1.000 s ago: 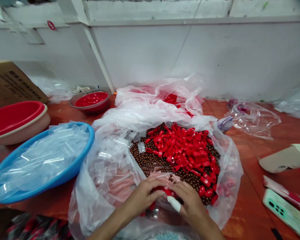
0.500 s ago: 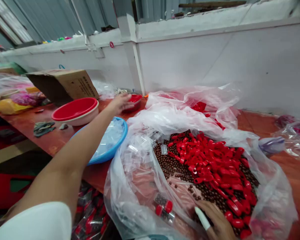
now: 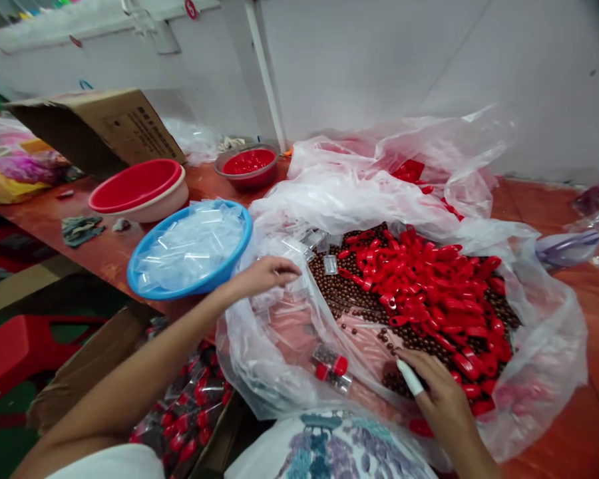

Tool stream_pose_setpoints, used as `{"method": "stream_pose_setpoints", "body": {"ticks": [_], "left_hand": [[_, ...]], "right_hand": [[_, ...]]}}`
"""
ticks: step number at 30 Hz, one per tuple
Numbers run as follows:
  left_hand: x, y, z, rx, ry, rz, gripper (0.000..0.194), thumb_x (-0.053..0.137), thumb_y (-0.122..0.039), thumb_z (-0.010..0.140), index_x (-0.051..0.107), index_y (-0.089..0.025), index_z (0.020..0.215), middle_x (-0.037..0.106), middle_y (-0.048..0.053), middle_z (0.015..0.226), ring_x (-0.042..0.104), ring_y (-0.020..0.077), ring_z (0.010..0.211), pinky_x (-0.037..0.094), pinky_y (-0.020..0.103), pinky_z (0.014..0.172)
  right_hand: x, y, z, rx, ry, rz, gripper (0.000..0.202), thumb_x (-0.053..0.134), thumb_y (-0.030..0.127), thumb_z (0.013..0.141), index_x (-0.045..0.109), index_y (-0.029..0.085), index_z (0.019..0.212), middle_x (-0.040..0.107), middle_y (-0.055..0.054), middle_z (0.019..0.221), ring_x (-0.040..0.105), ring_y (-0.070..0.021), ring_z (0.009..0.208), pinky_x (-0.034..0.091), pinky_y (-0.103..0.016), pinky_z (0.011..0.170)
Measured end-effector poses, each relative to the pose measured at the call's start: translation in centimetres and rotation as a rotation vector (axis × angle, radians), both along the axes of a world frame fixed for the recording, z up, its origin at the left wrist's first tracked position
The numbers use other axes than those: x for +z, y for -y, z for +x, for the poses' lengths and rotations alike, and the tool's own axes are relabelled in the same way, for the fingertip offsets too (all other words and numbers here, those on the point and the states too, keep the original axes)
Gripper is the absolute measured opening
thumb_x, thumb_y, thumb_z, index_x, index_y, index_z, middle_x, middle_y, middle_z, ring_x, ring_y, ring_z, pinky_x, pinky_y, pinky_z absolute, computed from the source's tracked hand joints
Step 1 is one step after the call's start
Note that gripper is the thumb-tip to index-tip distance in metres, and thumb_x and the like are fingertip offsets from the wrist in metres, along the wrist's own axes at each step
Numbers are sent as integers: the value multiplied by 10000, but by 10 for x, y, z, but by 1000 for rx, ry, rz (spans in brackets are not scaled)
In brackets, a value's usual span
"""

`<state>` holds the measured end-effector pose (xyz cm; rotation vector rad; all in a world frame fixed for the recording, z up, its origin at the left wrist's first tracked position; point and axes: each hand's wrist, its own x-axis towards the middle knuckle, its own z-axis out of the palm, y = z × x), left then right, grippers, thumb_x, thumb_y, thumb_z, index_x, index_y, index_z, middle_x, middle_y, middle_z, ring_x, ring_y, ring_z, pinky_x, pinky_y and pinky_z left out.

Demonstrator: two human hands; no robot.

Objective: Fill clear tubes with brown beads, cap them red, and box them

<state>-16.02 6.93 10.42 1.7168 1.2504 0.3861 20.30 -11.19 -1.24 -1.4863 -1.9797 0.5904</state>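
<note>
My left hand (image 3: 272,273) is over the near left part of the clear plastic sheet (image 3: 279,339), beside the clear plastic containers (image 3: 289,249). Its fingers are pressed together, and what they hold, if anything, is hidden. Lower right, my right hand (image 3: 436,386) rests at the edge of the brown beads (image 3: 349,299), thumb and fingers apart, a white cover on one digit. Red plastic scoops (image 3: 429,286) are heaped on the beads. Two small clear jars with red lids (image 3: 332,366) lie on the sheet between my hands.
A blue basin (image 3: 140,283) holds clear containers. Behind are a red basin (image 3: 137,186), a bowl of red pieces (image 3: 249,161) and a cardboard box (image 3: 124,126). Filled red-lidded jars (image 3: 184,419) lie below the red table's edge, near a red stool (image 3: 24,346).
My left hand has come back from the bowl of red pieces to the near side of the sheet, and its fingers have closed. My right hand remains at the beads. The view has tilted down.
</note>
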Motion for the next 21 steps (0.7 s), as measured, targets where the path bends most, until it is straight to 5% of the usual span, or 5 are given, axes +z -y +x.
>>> {"method": "stream_pose_setpoints", "body": {"ticks": [4, 8, 12, 17, 21], "left_hand": [[-25, 21, 37, -63, -167, 222, 224, 512, -254, 814, 675, -185, 950, 685, 43, 937, 620, 159, 837, 457, 244, 757], [-44, 0, 83, 144, -513, 399, 299, 432, -344, 872, 634, -165, 1001, 679, 103, 949, 622, 218, 899, 444, 299, 782], [-59, -20, 113, 179, -607, 427, 413, 481, -423, 835, 576, -120, 1099, 641, 175, 983, 598, 307, 929, 439, 375, 755], [-57, -10, 105, 56, -533, 425, 409, 553, -332, 806, 535, -199, 1192, 616, 92, 1053, 572, 231, 970, 414, 305, 820], [-48, 29, 98, -274, -262, 286, 384, 549, -316, 814, 553, -235, 1189, 614, 39, 1035, 567, 183, 933, 411, 258, 804]], "right_hand": [[-2, -11, -12, 76, 41, 39, 610, 398, 36, 615, 578, 256, 1155, 622, -31, 1122, 572, -212, 1034, 490, -373, 874], [4, -17, -26, 71, 62, 57, 613, 394, 20, 604, 590, 260, 1134, 633, -31, 1087, 573, -212, 1017, 484, -371, 875], [13, -11, -24, 10, 44, 38, 594, 394, 10, 628, 589, 256, 1133, 622, -44, 1085, 564, -209, 1010, 477, -370, 867], [14, 9, -2, -132, -40, 18, 426, 422, 67, 767, 583, 239, 1122, 620, -57, 1054, 556, -206, 997, 460, -378, 876], [14, 15, 14, -246, -86, 32, 380, 428, 104, 806, 579, 240, 1127, 606, -60, 1075, 544, -207, 1020, 440, -389, 900]]}}
